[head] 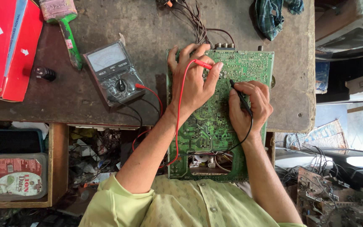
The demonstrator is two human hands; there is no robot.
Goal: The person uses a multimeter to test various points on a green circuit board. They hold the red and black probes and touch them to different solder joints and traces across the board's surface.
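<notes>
Drawer (57,164): open wooden compartment under the tabletop edge, stuffed with tangled wires and small parts.
Tub (19,176): lidded plastic box at lower left, contents hidden by its label.
Circuit board (232,67): green, flat on the tabletop (148,25), its near end overhanging the edge.
Left hand (195,82): spread on the board, pinching the red probe (202,64) between thumb and forefinger.
Right hand (248,107): closed pen-like around the black probe (238,92), tip touching the board.
Leads: red and black wires run from the probes back to the meter.
Meter (113,72): just left of the board.
Brush (66,25): green handle, beyond the meter.
Red boxes (7,46): far left.
Cloth (274,12): checked, far edge.
</notes>
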